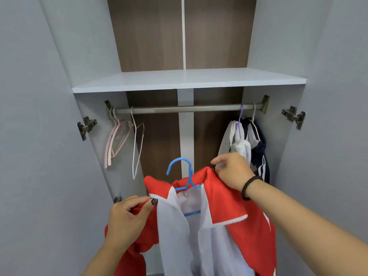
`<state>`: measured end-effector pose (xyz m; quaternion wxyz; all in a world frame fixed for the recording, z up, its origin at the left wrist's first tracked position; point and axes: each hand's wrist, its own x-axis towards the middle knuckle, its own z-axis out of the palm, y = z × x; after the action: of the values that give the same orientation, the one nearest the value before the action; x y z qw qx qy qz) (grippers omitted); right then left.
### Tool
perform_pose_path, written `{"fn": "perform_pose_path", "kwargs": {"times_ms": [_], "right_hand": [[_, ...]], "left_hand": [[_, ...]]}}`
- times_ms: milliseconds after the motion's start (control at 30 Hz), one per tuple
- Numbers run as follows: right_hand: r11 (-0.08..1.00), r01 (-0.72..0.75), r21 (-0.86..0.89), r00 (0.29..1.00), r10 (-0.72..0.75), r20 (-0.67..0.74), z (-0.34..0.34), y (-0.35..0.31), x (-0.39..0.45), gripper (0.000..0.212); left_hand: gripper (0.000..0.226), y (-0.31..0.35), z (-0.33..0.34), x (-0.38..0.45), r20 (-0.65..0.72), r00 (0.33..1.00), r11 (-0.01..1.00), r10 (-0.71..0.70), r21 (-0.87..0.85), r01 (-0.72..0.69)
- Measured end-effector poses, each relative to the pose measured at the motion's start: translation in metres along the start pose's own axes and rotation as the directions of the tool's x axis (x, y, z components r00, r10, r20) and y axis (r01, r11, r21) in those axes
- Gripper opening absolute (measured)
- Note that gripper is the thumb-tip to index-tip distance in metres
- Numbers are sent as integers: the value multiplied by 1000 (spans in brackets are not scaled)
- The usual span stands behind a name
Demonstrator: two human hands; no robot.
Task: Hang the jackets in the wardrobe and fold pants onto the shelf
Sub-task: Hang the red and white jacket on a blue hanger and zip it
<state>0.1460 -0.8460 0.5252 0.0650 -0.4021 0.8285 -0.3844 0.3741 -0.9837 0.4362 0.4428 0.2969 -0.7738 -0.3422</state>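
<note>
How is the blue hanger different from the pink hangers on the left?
The blue hanger sits inside the red jacket, its hook free and below the rail; the pink hangers hang on the rail, bare. The blue hanger is held up through the jacket by the left hand and right hand; nobody touches the pink hangers. Both have open hooks.

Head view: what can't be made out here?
- Lower part of the red jacket: cut off by the bottom edge.
- Blue hanger: its shoulders are hidden inside the jacket.
- Right hand fingertips: curled into the collar, grip unclear.
- Clothes on the rail at right: bunched, count unclear.
- Left hand palm: turned away.
</note>
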Motion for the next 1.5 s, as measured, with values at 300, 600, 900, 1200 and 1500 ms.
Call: {"fn": "perform_pose_path", "kwargs": {"times_ms": [300,600,900,1200,1500], "right_hand": [[897,435,-79,832,-366,418,4,7,-16,27],[880,472,-52,861,-447,243,42,2,-29,25],[791,570,-223,811,-500,303,60,1,6,60],[897,436,-80,866,-393,309,62,54,94,40],[963,234,133,960,-250,123,40,97,197,43]], "left_hand": [[55,-23,-24,10,-53,997,995,-63,-85,58],[10,-21,-21,20,25,986,976,167,139,-169],[27,-37,29,38,116,974,976,196,72,-205],[31,-53,116,104,112,984,989,140,35,-145],[35,-32,230,155,-141,989,989,32,-139,-52]]}}
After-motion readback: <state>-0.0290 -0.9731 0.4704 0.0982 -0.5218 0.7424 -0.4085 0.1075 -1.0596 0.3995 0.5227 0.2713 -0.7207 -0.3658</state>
